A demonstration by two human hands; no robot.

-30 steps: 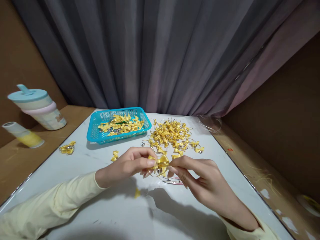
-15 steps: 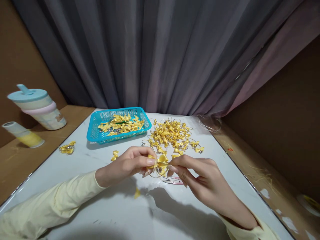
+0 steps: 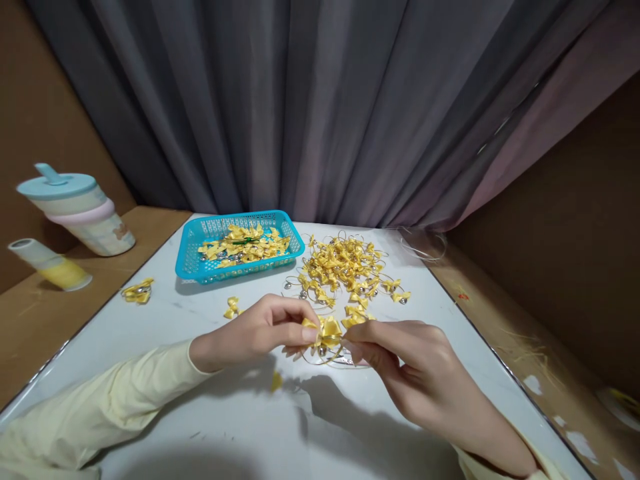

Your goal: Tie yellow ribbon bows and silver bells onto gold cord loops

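Observation:
Between thumb and fingers, my left hand (image 3: 273, 331) pinches a yellow ribbon bow (image 3: 329, 327) by its left side. A small silver bell (image 3: 322, 350) hangs below the bow's middle, and a thin gold cord (image 3: 320, 363) curves underneath. My right hand (image 3: 417, 370) is closed at the bow's right, its thumb and forefinger pinching the cord there; the exact grip is partly hidden. Beneath the hands, a pinkish metal tool (image 3: 350, 360) lies on the table, mostly covered. Just behind is a heap of yellow bows with bells and cord loops (image 3: 343, 260).
A blue basket (image 3: 240, 275) holds more yellow bows. Single bows (image 3: 232, 307) and a small bundle of bows (image 3: 137, 291) lie to the left. A lidded tumbler (image 3: 93, 217) and a yellow thread spool (image 3: 53, 267) stand at far left. A grey curtain (image 3: 320, 113) hangs behind the table.
The view has shifted slightly. Both hands still hold the bow and cord; the right hand has moved a little right and down, and the bow's loops look more turned toward me.

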